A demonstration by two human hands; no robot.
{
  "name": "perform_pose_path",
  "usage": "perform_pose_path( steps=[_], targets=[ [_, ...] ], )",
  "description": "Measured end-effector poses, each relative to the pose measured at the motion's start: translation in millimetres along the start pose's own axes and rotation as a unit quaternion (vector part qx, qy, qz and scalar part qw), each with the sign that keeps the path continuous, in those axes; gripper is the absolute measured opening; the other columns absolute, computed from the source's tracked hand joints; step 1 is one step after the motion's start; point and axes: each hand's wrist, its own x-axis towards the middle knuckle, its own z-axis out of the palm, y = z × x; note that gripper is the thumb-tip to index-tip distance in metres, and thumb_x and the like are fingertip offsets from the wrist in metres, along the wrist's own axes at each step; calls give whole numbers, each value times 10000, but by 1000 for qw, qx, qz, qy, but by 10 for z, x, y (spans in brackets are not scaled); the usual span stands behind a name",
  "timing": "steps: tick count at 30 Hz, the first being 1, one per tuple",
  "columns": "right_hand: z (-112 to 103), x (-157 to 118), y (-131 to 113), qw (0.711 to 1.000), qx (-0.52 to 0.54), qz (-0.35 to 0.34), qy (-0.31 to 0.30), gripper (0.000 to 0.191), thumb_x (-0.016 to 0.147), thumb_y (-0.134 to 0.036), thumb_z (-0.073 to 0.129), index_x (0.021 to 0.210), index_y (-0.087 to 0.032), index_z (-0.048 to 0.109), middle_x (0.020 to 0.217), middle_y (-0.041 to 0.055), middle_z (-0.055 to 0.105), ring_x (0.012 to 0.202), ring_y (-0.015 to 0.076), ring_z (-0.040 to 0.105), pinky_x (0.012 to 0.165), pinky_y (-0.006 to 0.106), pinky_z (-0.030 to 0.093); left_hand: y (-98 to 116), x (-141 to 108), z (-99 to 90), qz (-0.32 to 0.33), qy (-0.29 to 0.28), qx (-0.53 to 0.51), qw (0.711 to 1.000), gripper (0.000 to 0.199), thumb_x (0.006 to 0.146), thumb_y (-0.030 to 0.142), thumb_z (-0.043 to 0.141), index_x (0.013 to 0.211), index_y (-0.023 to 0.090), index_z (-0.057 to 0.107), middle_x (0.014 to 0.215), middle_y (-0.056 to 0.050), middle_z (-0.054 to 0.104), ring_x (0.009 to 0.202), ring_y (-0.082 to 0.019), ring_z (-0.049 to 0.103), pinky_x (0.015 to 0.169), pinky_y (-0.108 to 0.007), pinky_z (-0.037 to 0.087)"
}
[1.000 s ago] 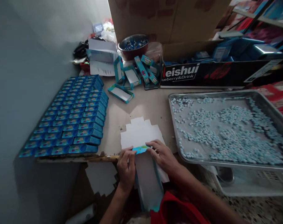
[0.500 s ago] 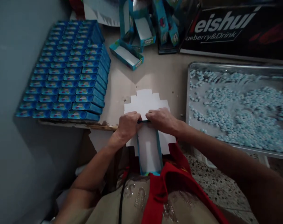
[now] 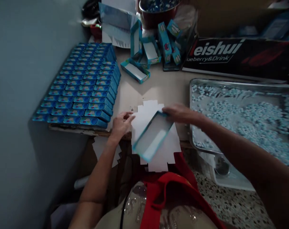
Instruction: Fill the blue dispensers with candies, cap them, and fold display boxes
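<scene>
My right hand (image 3: 176, 113) grips the far end of a small blue cardboard box (image 3: 147, 140). This box is open on top, with a white inside, and it is tilted diagonally and smeared by motion. Beneath it lies a stack of flat white cardboard cut-outs (image 3: 156, 167) with stepped edges, reaching over the table's front edge. My left hand (image 3: 121, 125) is by the left edge of the cut-outs, apart from the box. Its thumb and fingers are apart, and nothing shows between them.
Many closed blue boxes (image 3: 79, 92) stand in tight rows at left. Several open blue boxes (image 3: 134, 70) lie at the back, near a bowl (image 3: 158, 14). To the right are a metal tray (image 3: 193, 127) of pale blue candies and a black printed carton (image 3: 230, 57).
The left hand has let go of the box and moved left. My right hand has lifted and turned the box diagonally. The camera view has shifted.
</scene>
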Motion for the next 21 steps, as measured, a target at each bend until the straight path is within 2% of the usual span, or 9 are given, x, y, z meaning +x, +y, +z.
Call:
perform_pose_path(
  steps=[1, 3, 6, 9, 11, 13, 15, 18, 21],
  targets=[
    [-151, 62, 146, 996, 66, 63, 25, 58, 839, -31, 676, 810, -48, 723, 713, 83, 734, 674, 113, 663, 674, 260, 379, -60, 56, -28, -3, 24, 20, 999, 211, 864, 272, 746, 1049, 180, 787, 883, -51, 748, 802, -198, 686, 762, -295, 516],
    [-487, 272, 399, 952, 203, 191, 124, 173, 910, -130, 597, 837, -1, 687, 667, 75, 707, 603, 69, 625, 667, 265, 383, -125, 194, 0, 23, 30, 62, 997, 257, 876, 271, 752, 1107, 161, 780, 1010, -93, 744, 893, -223, 686, 824, -319, 527],
    [-983, 711, 556, 907, 276, 232, 220, 429, 1005, -342, 411, 968, 20, 638, 935, 170, 758, 722, 78, 683, 670, 268, 397, -60, 481, 188, 107, -4, 140, 984, 525, 845, 334, 831, 1318, 147, 705, 1252, -154, 673, 1157, -299, 619, 1038, -408, 487],
    [-1234, 1006, 442, 841, 391, 205, 313, 595, 1023, -522, 320, 977, -15, 628, 1039, 189, 761, 819, 139, 742, 656, 261, 395, 77, 762, 363, 146, -54, 219, 963, 635, 737, 363, 937, 1298, 169, 712, 1290, -155, 637, 1237, -345, 552, 1111, -463, 440],
    [-1139, 995, 312, 877, 358, 146, 287, 677, 1046, -550, 245, 1000, -13, 654, 1028, 157, 766, 835, 136, 750, 672, 250, 399, 121, 855, 408, 151, -87, 243, 954, 529, 704, 347, 964, 1165, 190, 757, 1187, -125, 658, 1186, -335, 579, 1060, -442, 470],
    [-843, 827, 221, 942, 265, 95, 181, 643, 1076, -522, 309, 1030, -7, 691, 990, 130, 768, 832, 131, 747, 713, 242, 437, 117, 843, 406, 149, -97, 256, 950, 352, 739, 338, 942, 1012, 192, 775, 1051, -104, 666, 1117, -320, 614, 993, -413, 498],
    [-444, 574, 202, 965, 219, 90, 112, 414, 961, -464, 708, 1047, -60, 737, 932, 116, 776, 856, 218, 749, 758, 305, 536, 103, 756, 383, 145, -81, 262, 951, 248, 781, 330, 911, 932, 193, 770, 1001, -100, 671, 1067, -303, 637, 947, -390, 516],
    [86, 206, 263, 985, 39, 95, 135, 522, 917, -375, 797, 1348, -107, 676, 1254, 199, 707, 1180, 337, 671, 984, 449, 541, 136, 593, 312, 152, -19, 236, 959, 139, 816, 242, 862, 913, 208, 769, 1085, -98, 703, 1064, -273, 657, 947, -367, 528],
    [358, -41, 332, 976, 21, 86, 201, 720, 850, -407, 853, 1459, -127, 591, 1395, 233, 604, 1332, 395, 552, 1089, 517, 494, 222, 482, 159, 166, 16, 138, 976, 48, 859, 205, 787, 827, 227, 758, 1000, -54, 744, 994, -229, 690, 940, -357, 543]
  ],
)
